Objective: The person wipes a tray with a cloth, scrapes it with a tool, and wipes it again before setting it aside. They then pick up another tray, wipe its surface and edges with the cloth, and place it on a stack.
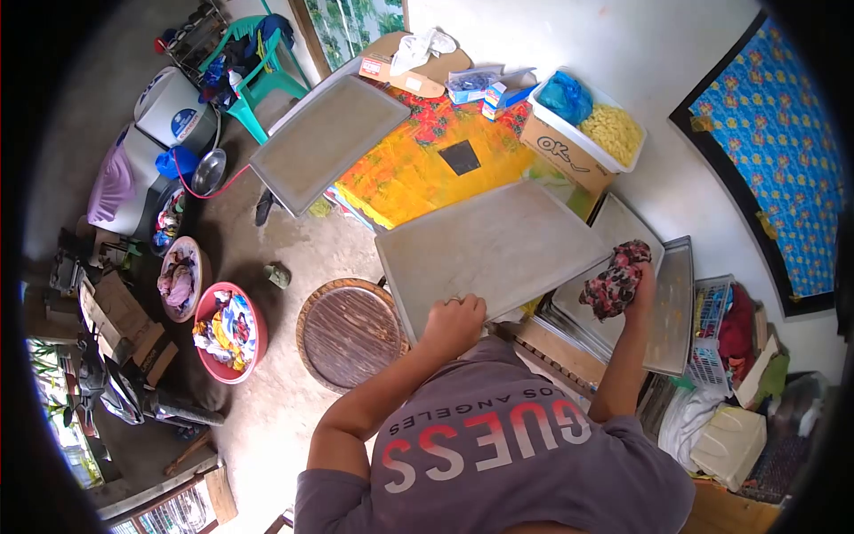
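My left hand [455, 326] grips the near edge of a flat metal tray [489, 240], its fingers bent over the rim. This tray lies tilted across the near side of a table with a yellow and red floral cover [409, 178]. My right hand [642, 287] is closed round a crumpled red, black and pink cloth [616, 279]. The cloth is above a stack of metal trays [672, 307] at the right. Another metal tray [329, 142] rests at the table's far left end.
A white tub [636, 158] of yellow pieces sits on a cardboard box [556, 151] against the wall. On the floor are a round wooden stool [349, 335], a red basin [258, 325] of clothes and a pink basin [203, 267]. A green chair [258, 84] stands far left.
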Demonstrator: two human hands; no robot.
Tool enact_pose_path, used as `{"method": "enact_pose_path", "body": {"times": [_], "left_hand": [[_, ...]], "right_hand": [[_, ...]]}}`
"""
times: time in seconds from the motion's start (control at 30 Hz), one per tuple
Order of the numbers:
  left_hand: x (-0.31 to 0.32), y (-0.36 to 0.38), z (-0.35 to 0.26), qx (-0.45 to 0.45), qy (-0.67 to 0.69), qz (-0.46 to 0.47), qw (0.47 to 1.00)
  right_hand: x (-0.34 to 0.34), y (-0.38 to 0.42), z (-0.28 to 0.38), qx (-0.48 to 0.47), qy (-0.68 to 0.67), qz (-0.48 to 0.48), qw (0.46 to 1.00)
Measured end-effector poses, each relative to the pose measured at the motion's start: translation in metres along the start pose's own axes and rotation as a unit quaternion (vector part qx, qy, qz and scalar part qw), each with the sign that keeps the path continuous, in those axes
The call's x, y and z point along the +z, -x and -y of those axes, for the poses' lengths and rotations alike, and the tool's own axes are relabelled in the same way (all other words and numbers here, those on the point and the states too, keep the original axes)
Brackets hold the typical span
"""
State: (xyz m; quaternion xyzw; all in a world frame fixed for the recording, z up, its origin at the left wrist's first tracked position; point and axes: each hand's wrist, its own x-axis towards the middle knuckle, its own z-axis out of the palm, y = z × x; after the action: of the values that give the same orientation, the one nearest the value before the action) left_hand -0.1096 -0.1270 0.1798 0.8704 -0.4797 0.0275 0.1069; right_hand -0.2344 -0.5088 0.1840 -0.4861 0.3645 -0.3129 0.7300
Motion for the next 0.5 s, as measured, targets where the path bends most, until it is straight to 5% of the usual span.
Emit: {"method": "enact_pose_path", "body": {"times": [0.27,0.47,0.5], "left_hand": [[0.114,0.02,0.009,0.005,-0.063,-0.003,0.998],[0.126,0.025,0.013,-0.064,-0.032,0.065,0.995],[0.116,0.026,0.014,-0.114,-0.027,0.02,0.993]], "right_hand": [[0.069,-0.01,0.012,0.008,0.027,0.015,0.999],[0.098,-0.048,-0.038,0.046,0.074,0.033,0.996],[0.095,-0.059,-0.056,0.025,0.111,0.018,0.993]]}}
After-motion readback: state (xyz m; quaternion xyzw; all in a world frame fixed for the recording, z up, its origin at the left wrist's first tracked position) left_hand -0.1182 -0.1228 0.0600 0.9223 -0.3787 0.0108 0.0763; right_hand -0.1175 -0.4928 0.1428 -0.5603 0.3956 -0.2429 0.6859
